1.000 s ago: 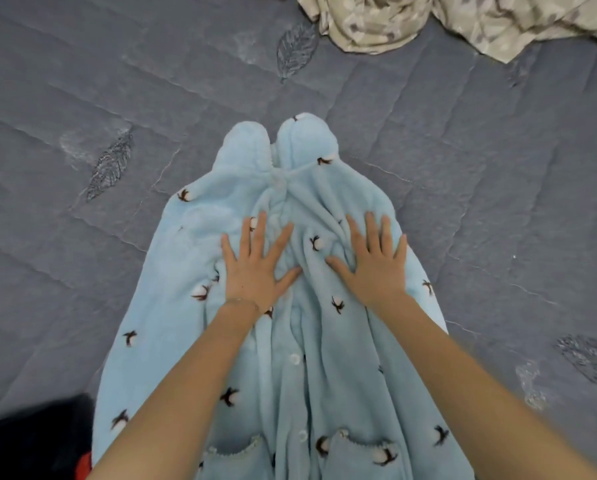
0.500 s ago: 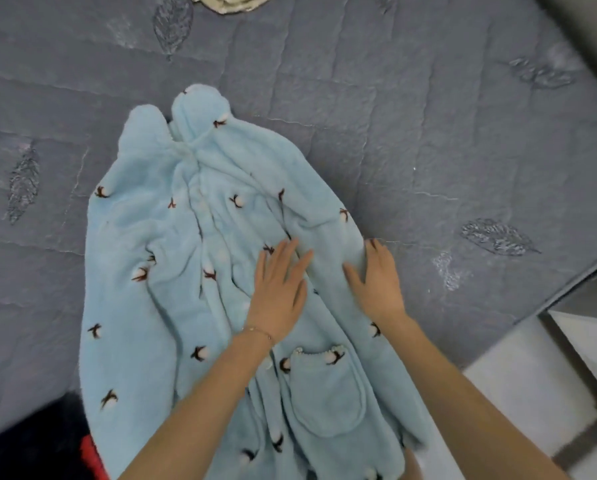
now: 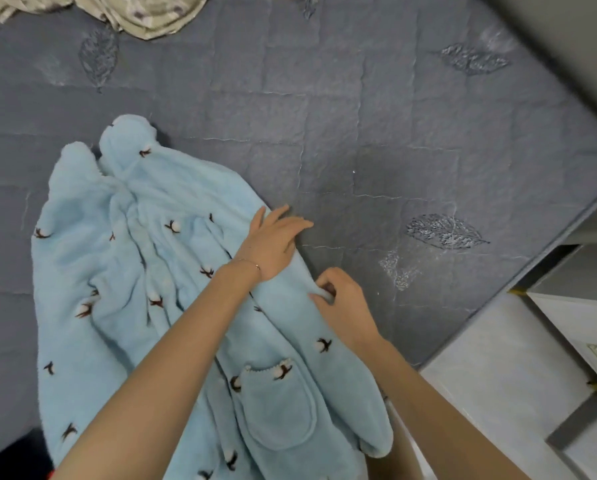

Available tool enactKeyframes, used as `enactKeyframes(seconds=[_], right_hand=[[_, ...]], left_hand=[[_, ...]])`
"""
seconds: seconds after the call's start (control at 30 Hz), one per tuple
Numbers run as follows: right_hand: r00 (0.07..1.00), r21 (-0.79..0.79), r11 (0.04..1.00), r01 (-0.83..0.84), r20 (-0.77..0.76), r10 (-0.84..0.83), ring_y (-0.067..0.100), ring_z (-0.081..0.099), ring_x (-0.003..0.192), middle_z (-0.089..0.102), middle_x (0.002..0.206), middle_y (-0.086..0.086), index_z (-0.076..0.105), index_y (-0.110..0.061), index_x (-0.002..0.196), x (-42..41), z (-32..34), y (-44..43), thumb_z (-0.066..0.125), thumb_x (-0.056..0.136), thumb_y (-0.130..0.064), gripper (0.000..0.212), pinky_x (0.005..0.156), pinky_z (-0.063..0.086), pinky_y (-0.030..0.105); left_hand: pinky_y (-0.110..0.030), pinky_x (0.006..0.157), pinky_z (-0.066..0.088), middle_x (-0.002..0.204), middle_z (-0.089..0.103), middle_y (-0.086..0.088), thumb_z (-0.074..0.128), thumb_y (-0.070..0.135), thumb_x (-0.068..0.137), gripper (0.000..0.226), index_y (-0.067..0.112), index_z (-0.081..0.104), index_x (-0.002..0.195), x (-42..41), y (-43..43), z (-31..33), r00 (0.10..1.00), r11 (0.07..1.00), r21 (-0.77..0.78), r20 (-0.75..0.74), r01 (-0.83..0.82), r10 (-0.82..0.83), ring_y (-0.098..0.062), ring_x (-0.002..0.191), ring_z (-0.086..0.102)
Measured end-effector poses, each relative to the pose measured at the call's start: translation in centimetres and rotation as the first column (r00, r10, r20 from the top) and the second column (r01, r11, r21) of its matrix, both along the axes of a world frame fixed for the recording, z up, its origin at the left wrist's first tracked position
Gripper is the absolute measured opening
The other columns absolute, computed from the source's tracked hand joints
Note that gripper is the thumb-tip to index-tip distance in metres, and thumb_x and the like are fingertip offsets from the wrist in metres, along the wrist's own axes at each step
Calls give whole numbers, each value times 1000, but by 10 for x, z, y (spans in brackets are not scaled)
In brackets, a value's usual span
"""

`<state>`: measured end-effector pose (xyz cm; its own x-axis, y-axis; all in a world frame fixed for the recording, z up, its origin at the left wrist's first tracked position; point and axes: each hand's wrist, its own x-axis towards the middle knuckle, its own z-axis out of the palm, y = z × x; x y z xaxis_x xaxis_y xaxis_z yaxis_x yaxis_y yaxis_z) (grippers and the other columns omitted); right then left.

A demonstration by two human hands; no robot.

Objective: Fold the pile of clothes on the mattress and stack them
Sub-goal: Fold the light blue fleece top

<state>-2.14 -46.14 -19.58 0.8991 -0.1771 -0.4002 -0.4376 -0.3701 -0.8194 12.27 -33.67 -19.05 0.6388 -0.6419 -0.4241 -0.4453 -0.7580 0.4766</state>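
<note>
Grey quilted mattress (image 3: 359,133) carries a blue fleece robe (image 3: 117,271); left hand (image 3: 272,242) presses flat with spread fingers, anchoring it, while right hand (image 3: 342,303) pinches its edge, likely to fold.

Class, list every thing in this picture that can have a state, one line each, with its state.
Light blue fleece garment with flower print: spread out, rumpled, not yet folded.
Left hand: flat on the garment's edge, fingers straight.
Right hand: pinches the garment's edge.
Beige patterned cloth: crumpled, on the mattress's far side.
Grey quilted mattress: bears both cloths.
</note>
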Motion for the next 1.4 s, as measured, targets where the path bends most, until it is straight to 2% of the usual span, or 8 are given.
enactKeyframes(seconds=[0.2,0.4,0.5,0.6,0.87,1.1,1.3,1.4], right_hand=[[999,-62,998,-7,44,10,5,37,68,38,79,-7,47,-2,78,24,7,-45,56,83,8,15,64,35,12],[992,-72,996,-60,109,68,12,49,83,47,99,-2,55,-8,85,69,5,-94,58,79,8,17,73,37,15],[994,164,982,-97,-40,105,5,49,113,52,122,-7,53,-29,116,86,1,-113,73,83,-26,39,89,39,16],[982,314,947,-69,-143,119,0,38,132,44,143,-11,36,-39,144,101,-1,-127,52,95,-49,53,105,31,22],[949,457,885,-89,-232,215,-1,56,78,63,82,-13,66,-13,93,123,-7,-138,46,101,-38,34,77,44,17],[928,529,841,-115,-244,281,1,64,95,69,98,-14,67,-24,99,93,-21,-158,59,96,-25,9,84,49,19],[908,577,817,2,-343,240,1,66,90,68,90,-17,60,-29,87,77,-18,-166,55,94,-42,15,80,52,21],[887,590,807,-31,-355,294,13,67,103,71,106,-5,65,-22,106,73,-19,-167,68,88,-35,22,87,55,30]], left_hand=[[-48,115,-9,99,66,7,30,41,102,36,29,60,119,19,-43,0,978,957,240,-168,164,-126,-17,123,47],[-43,115,9,62,48,12,33,48,100,46,24,56,69,38,-69,-1,967,981,189,-255,31,19,-7,80,52],[-41,112,16,65,50,12,46,40,98,33,22,61,76,53,-77,4,979,997,45,-192,-61,69,0,75,46],[-39,99,31,67,51,18,52,32,98,23,24,65,81,58,-81,13,980,976,-173,-166,-135,107,12,72,46],[-54,97,36,82,65,6,55,19,97,20,20,67,81,64,-93,26,951,903,-298,-60,-308,304,-18,82,57],[-40,76,47,76,61,-20,57,18,96,26,0,66,80,72,-111,16,791,705,-366,-204,-608,577,-28,70,52],[-28,63,36,55,44,12,56,20,96,33,24,54,64,79,-118,12,744,663,-351,-199,-661,638,-9,60,36],[-34,65,40,62,53,-6,56,20,96,29,8,62,71,82,-121,10,746,668,-348,-184,-658,640,-15,65,42]])
